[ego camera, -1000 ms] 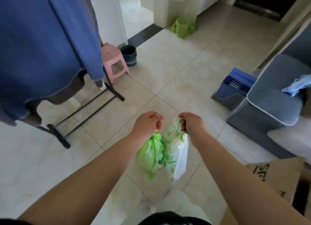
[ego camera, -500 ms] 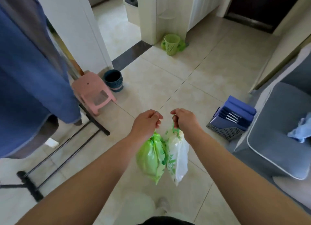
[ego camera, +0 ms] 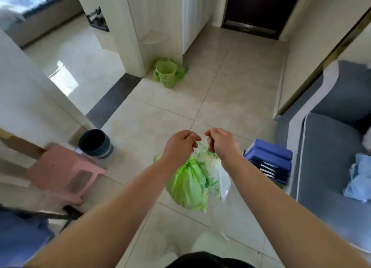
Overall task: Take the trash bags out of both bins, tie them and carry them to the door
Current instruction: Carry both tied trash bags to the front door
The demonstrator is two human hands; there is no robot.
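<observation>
Pink stool point(ego camera: 64, 172) motion-blurred; sofa point(ego camera: 331, 167) cut off at rt edge

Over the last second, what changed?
The person walked forward: the green bin and dark door are nearer, the pink stool and blue bin slid back left. Unchanged: left hand grips the green bag, right hand the white bag.

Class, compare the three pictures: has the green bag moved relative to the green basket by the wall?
Yes. The green bag, hanging from the left hand, has come nearer the green basket, forward toward the dark door.
</observation>
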